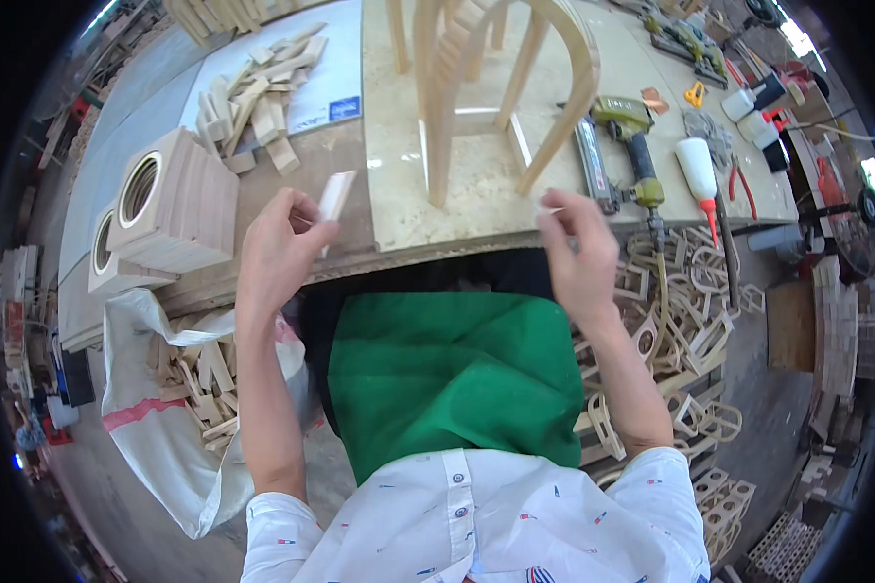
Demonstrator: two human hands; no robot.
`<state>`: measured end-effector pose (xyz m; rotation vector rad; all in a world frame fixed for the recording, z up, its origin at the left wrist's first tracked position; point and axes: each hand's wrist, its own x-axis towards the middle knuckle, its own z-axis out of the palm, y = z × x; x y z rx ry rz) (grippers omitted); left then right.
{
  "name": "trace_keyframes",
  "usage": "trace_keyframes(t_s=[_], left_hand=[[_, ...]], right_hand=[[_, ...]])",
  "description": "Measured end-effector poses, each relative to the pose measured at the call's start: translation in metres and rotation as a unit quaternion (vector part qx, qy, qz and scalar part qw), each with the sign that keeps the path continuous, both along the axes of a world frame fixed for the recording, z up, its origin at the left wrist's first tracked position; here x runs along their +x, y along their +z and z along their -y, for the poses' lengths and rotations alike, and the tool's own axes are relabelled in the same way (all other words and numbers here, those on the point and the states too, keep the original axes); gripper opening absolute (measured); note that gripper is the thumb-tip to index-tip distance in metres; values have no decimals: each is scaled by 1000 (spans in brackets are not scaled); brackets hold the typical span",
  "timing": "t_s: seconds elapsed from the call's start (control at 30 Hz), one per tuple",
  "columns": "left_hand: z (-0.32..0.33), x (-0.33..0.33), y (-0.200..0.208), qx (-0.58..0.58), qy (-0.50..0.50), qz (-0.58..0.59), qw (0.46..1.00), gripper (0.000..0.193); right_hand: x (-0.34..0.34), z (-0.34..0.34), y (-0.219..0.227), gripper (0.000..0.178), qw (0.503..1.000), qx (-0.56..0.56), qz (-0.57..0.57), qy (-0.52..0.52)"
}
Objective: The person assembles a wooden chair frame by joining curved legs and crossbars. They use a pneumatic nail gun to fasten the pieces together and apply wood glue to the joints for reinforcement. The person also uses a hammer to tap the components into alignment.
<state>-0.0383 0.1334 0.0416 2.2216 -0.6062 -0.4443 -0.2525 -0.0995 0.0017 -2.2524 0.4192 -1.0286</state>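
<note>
My left hand is closed in a pinch on a small, pale wood strip, held upright above the front edge of the worktable. On the right, my right hand is raised over the table edge with its thumb and fingers drawn together. Something small and whitish shows at its fingertips, too small to name. Between and beyond my hands stands an arched wooden frame with several legs on a pale board. Neither hand touches the frame's left legs; the right fingertips are near its front right leg.
Loose wood strips lie heaped at the back left, behind wooden boxes with round holes. A green air nailer, a white glue bottle and red-handled pliers lie right. A white sack of wood pieces stands below left.
</note>
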Motion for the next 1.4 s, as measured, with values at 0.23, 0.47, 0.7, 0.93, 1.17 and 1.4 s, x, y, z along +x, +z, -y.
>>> trace_keyframes(t_s=[0.23,0.47,0.7,0.93,1.17,1.4], left_hand=[[46,-52,4,-96,-217,-298,925,22],[63,-23,-17,-166,-186,-151,957,30],[89,8,-31,-78,-313,95,942,36],[110,-29,-44,-132,-251,88,955,31],[113,-25,-43,-70,-311,192,928,31],[119,-23,-40,-85,-335,215,913,29]], right_hand=[[6,-58,9,32,981,-100,-17,165],[19,-14,8,16,983,-125,-70,117],[28,22,5,9,978,-151,-118,84],[29,45,-6,19,973,-169,-151,47],[33,38,-23,17,978,-140,-143,53],[41,39,-28,15,979,-139,-133,68]])
